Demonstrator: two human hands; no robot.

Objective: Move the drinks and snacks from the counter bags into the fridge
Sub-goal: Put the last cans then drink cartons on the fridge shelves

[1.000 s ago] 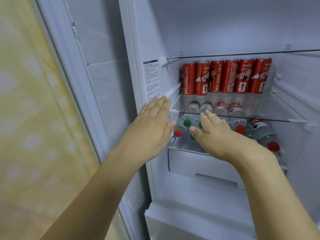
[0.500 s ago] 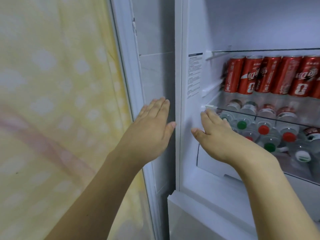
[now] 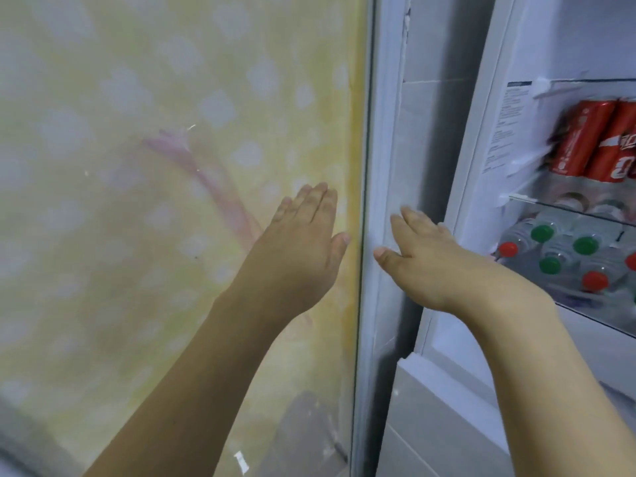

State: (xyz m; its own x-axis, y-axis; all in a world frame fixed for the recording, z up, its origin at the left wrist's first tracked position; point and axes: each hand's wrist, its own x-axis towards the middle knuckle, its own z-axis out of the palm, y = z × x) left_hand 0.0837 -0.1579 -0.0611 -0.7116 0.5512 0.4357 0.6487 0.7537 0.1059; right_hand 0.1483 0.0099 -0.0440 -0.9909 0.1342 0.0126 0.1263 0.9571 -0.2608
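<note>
We hold both hands out flat in the middle of the frame, fingers straight and close together, holding nothing. Our left hand (image 3: 303, 249) hovers in front of the yellow door (image 3: 137, 201) with pale spots that fills the left half of the frame; whether the palm touches it we cannot tell. Our right hand (image 3: 423, 259) reaches toward the white door edge (image 3: 382, 132) just right of centre, its fingertips blurred against the seal. At the right edge of the frame the fridge (image 3: 488, 166) stands open. On its upper glass shelf (image 3: 537, 201) red cans (image 3: 599, 142) stand upright in a row. Below that shelf, clear bottles (image 3: 568, 256) lie on their sides with red and green caps pointing toward us. A printed label (image 3: 506, 129) sticks to the inner left wall of the fridge, beside the cans.
</note>
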